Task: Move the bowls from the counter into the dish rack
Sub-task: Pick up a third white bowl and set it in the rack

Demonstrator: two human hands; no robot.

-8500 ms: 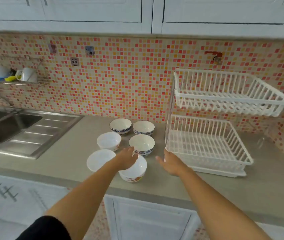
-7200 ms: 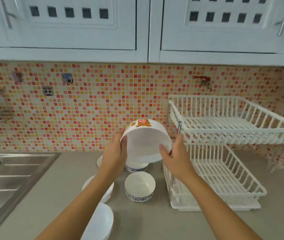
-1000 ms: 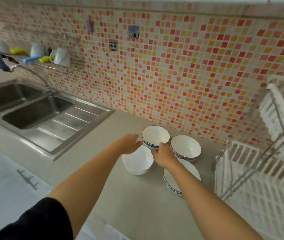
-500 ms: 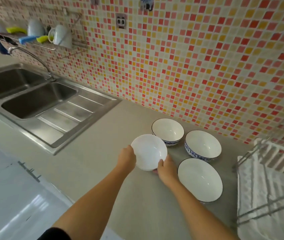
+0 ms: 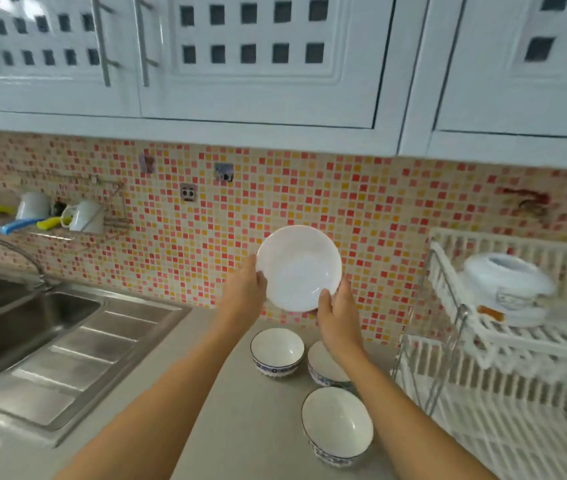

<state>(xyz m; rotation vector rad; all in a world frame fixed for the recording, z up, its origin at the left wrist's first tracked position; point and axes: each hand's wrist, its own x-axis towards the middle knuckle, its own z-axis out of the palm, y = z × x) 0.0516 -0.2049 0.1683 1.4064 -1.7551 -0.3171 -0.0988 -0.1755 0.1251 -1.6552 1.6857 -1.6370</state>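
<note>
Gleaming plain white bowl (tilted).

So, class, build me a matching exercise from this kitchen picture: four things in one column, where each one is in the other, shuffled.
Things:
1. plain white bowl
2. blue-patterned bowls
3. stacked bowls
4. mugs

Places:
A. on the wall shelf above the sink
B. held up between the left hand and the right hand
C. upside down in the top tier of the dish rack
D. on the counter

Pairs: 1-B, 2-D, 3-C, 4-A
</note>
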